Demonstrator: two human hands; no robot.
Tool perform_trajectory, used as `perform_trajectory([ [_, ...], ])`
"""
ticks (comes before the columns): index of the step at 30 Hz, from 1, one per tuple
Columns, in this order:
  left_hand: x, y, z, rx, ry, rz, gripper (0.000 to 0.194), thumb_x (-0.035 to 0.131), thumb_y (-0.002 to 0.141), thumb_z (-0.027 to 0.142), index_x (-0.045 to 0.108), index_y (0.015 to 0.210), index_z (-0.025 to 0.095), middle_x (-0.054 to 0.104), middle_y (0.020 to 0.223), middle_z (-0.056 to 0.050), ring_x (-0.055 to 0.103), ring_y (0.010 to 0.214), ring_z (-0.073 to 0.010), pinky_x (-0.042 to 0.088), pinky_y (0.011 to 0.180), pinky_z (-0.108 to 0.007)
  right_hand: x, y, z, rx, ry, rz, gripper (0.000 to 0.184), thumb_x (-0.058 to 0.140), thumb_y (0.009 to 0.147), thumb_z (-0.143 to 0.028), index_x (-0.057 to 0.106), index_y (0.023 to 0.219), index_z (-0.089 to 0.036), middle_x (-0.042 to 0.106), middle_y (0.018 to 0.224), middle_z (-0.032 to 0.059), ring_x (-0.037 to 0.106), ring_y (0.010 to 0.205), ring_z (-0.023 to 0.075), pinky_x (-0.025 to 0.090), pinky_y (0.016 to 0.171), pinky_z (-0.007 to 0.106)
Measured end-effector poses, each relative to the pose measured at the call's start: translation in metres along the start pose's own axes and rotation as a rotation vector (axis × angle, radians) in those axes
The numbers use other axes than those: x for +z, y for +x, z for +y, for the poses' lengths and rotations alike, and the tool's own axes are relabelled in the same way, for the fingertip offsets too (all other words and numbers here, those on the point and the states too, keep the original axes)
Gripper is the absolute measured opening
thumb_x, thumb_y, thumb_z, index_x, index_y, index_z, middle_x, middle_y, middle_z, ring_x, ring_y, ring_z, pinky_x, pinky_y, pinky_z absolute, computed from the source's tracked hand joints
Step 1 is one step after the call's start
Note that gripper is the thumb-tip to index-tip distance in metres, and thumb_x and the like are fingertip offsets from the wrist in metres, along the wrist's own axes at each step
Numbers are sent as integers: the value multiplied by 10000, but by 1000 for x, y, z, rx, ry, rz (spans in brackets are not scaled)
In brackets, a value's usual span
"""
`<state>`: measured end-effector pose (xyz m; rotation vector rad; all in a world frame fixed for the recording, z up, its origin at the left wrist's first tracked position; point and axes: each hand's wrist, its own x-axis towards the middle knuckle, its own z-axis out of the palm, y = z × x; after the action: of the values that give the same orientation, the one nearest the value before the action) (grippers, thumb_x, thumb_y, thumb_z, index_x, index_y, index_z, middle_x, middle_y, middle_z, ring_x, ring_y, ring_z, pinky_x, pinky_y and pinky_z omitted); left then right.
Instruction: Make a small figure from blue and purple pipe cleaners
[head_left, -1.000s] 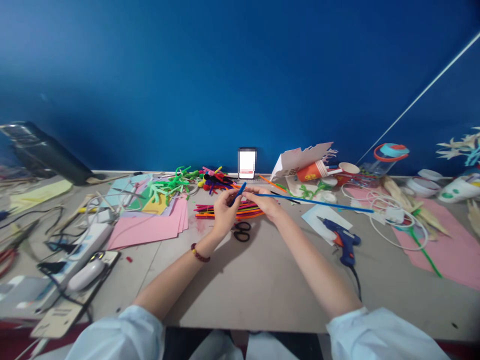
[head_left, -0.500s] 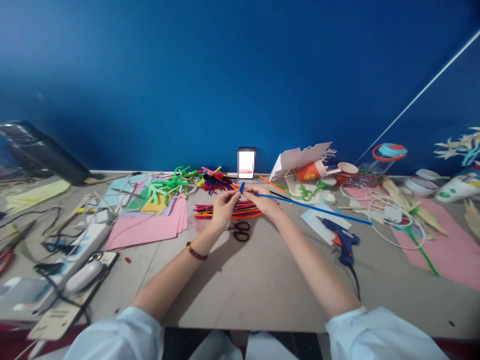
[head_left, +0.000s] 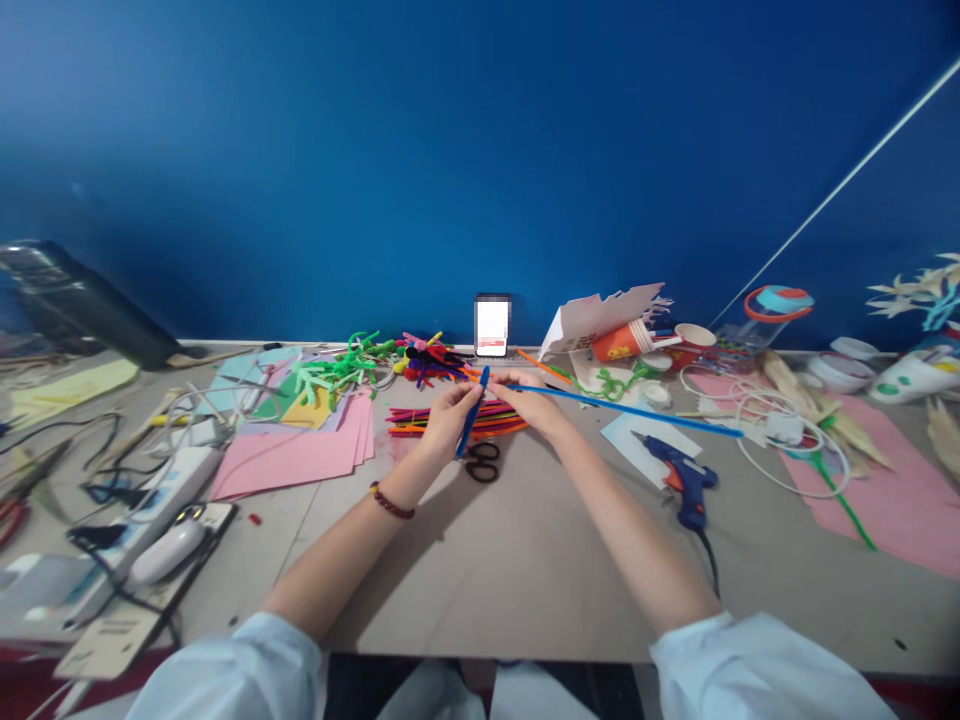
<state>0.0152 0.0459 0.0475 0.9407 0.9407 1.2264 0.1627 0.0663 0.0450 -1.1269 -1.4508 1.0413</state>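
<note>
Between my two hands is a blue pipe cleaner (head_left: pixel 637 409). Its long straight end sticks out to the right, past my right wrist. My left hand (head_left: pixel 448 418) pinches a short blue section that slants down toward me. My right hand (head_left: pixel 523 398) is closed on the pipe cleaner close beside the left fingertips; the join between the blue parts is partly hidden by fingers. Beneath the hands lies a bundle of pink, red and orange pipe cleaners (head_left: pixel 409 422). Black-handled scissors (head_left: pixel 482 463) rest on the table just below, their blades mostly covered by my left hand.
A blue glue gun (head_left: pixel 694 485) with its cable lies to the right. Pink paper sheets (head_left: pixel 292 463) and green pipe cleaner pieces (head_left: pixel 337 375) are at left. A phone (head_left: pixel 492 327) stands against the wall. A power strip (head_left: pixel 154 515) sits far left; a paper cup (head_left: pixel 619 343) lies behind.
The short blue section at my left hand has swung so its lower end now shows below the fingers. The long end dipped, then rose slightly. Both hands stay nearly in place.
</note>
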Motion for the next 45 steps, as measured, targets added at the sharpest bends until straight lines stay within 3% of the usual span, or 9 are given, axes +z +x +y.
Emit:
perform_trajectory([
  [5,-3,1,-2,-28,47,9,326,772,580,416,694,753,152,658,698,-20,554,600,-110,409,536,-211,0,0,2,-93,-106,-30,166,605,745,-354,635,772,-193,665,801,25,608,768,173,467,772,323],
  [14,-2,3,-3,37,-7,66,303,802,534,378,682,681,141,650,656,-7,549,583,-98,436,586,-222,3,-2,0,-249,-242,7,119,579,763,-302,645,739,-205,646,808,33,598,801,192,450,785,330],
  [20,-1,1,-1,-19,-58,-4,313,803,546,374,659,681,132,603,582,18,493,504,-68,389,496,-189,3,-2,0,-281,-242,22,102,579,771,-277,633,730,-201,646,774,16,602,785,173,451,761,294],
  [27,-1,4,-3,-147,-190,-106,342,811,554,363,649,747,133,635,641,5,531,512,-75,407,481,-188,1,1,0,-175,-146,-21,90,568,770,-276,614,762,-199,652,758,0,618,724,151,482,724,283],
  [35,-2,5,-4,-179,-223,-240,289,766,641,363,646,781,140,627,639,6,536,483,-81,403,427,-195,-1,3,-2,-85,33,-44,139,616,740,-328,621,775,-193,651,759,2,620,697,147,513,686,284],
  [45,3,-2,6,-346,-350,-225,157,657,756,273,659,846,145,648,675,-14,590,592,-113,451,557,-220,-4,-1,-10,-32,143,-111,174,659,729,-361,618,780,-200,636,757,-6,629,660,131,533,668,277],
])
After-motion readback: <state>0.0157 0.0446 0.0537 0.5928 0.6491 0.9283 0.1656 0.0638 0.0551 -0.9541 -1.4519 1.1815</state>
